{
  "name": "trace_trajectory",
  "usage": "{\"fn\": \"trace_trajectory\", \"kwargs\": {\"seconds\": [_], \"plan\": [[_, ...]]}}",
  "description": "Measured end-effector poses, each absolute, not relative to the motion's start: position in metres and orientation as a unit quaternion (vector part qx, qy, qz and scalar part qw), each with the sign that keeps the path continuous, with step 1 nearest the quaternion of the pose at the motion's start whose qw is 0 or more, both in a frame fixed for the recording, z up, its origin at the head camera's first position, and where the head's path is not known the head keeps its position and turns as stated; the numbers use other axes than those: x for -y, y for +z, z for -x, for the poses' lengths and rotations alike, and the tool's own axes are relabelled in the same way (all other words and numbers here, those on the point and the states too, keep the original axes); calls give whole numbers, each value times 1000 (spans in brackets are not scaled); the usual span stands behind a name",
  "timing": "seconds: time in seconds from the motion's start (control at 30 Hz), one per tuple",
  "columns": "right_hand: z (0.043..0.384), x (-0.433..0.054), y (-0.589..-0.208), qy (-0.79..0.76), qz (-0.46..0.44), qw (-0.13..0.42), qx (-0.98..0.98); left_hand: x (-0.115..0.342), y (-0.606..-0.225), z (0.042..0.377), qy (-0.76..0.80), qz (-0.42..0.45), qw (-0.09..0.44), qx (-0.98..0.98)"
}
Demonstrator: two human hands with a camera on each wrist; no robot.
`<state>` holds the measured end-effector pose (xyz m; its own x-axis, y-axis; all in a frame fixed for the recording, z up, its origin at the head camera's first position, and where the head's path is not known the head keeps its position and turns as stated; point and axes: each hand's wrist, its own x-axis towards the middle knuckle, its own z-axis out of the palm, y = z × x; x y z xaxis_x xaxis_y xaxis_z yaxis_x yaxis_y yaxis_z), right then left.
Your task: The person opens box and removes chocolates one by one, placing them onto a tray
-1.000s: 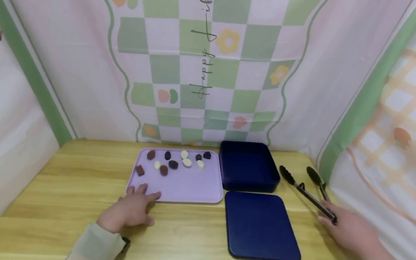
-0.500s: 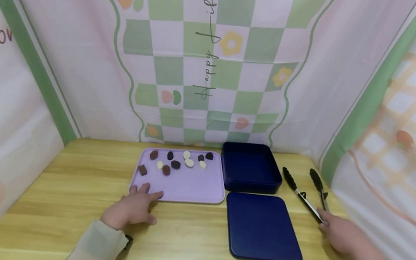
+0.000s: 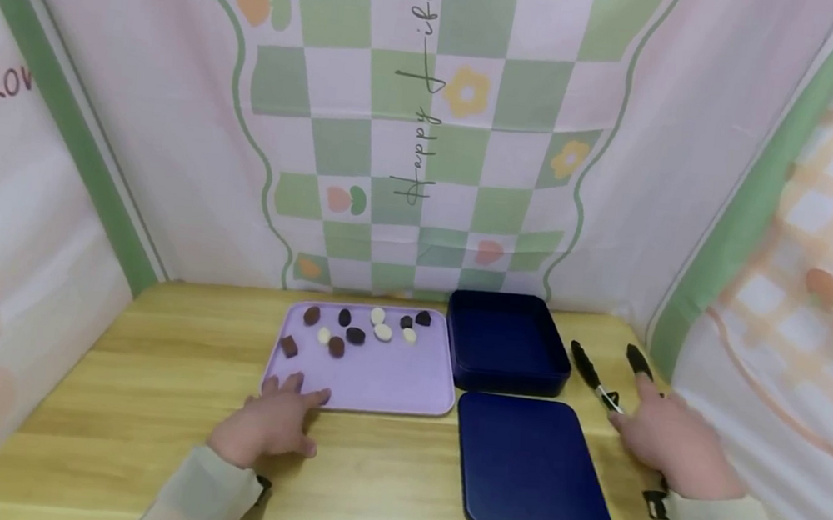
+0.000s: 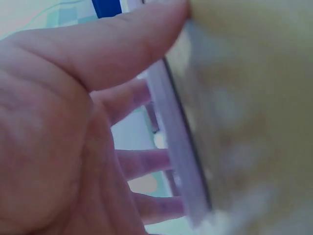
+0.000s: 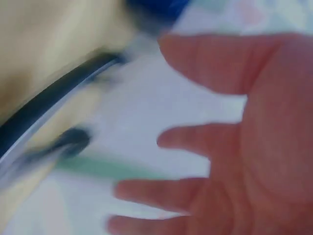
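Note:
My left hand rests its spread fingers on the near left edge of a lilac tray. In the left wrist view its fingertips lie over the tray rim, thumb outside. Several small brown, near-black and white pieces, perhaps chocolates, lie on the tray, including a square brown one. At the right, my right hand hovers over black and metal tongs, hiding much of them. The right wrist view shows fairly straight, spread fingers beside the tongs, apart from them there; that view is blurred.
A deep navy box stands uncovered to the right of the tray. Its flat navy lid lies in front of it on the wooden table. A patterned curtain hangs behind, with cloth at both sides.
My right hand has moved forward and left along the tongs, from their near end toward their tips. The tongs lie about where they were. The left hand keeps its place at the tray.

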<state>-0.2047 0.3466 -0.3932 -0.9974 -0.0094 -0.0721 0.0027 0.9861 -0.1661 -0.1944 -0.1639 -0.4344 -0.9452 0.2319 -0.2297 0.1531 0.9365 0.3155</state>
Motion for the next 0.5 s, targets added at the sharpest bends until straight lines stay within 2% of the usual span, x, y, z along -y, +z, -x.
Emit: {"fn": "trace_trajectory", "kwargs": {"seconds": [0.13, 0.2, 0.3, 0.5], "plan": [[211, -281, -371, -76, 10, -86, -993, 153, -425, 196, 105, -96, 90, -986], [216, -248, -367, -82, 12, -124, -989, 145, -418, 200, 88, -79, 59, -991], [224, -204, -366, -102, 12, -135, -986, 131, -405, 204, 90, -29, 30, -995], [228, -144, -379, -135, 9, -72, -988, 102, -389, 209, 112, 59, 36, -991]]}}
